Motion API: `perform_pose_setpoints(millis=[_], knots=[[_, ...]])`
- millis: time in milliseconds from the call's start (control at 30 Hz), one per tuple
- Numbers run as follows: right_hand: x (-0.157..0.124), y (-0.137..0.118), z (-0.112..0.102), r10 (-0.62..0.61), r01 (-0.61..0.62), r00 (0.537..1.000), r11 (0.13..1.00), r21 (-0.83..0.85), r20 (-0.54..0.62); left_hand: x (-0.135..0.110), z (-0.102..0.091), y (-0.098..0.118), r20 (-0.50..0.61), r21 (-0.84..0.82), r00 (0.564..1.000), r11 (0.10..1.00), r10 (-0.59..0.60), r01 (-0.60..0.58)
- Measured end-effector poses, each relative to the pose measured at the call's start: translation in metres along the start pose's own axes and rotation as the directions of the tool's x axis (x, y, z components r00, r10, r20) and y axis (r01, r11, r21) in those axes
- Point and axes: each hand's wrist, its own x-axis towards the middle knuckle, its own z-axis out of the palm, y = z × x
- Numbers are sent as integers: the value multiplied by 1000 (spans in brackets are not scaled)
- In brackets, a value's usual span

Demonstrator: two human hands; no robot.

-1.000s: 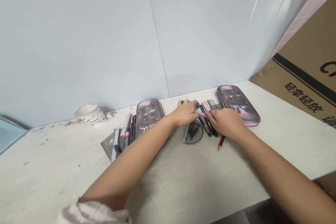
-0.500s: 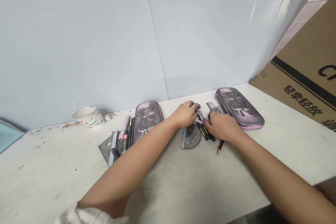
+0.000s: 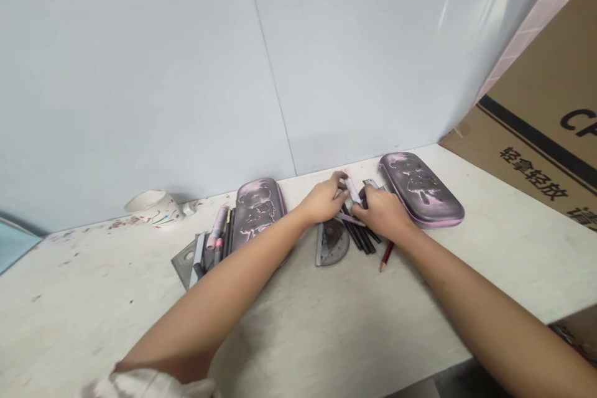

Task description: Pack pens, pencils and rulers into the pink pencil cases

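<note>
My left hand (image 3: 321,202) and my right hand (image 3: 380,212) meet over a loose pile of pens, with a pale pink marker (image 3: 353,191) standing tilted between them. Fingertips of both hands press on it, though they hide part of it. Under the hands lie a thin pink pen (image 3: 349,219) and several black pens (image 3: 359,234). A grey protractor (image 3: 332,242) sits just below my left hand. A red pencil (image 3: 385,256) lies below my right hand. Two purple-pink pencil cases (image 3: 257,214) (image 3: 421,190) flank the pile, both shut.
Further left on the white desk (image 3: 93,298) are a grey set square (image 3: 185,265), a ruler (image 3: 198,259) and more pens (image 3: 219,230). A white painted mug (image 3: 150,204) stands by the wall (image 3: 140,74). A cardboard box (image 3: 527,137) fills the right.
The pink marker now stands more upright between my hands, and my hands have drawn closer together. The whole scene sits slightly further left in view.
</note>
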Motion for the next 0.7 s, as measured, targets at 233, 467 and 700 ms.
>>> perform_pose_setpoints(millis=[233,467,700], knots=[[-6,-3,-2,-175,253,903,955,157,-392,19,-7,55,-67,-961,870,265,-489,75],[-15,-7,-1,-287,380,857,913,149,-427,19,-32,80,43,-994,829,-108,-557,-21],[-19,0,-14,-318,367,830,930,18,-459,46,-37,58,-15,-983,744,-125,-668,-132]])
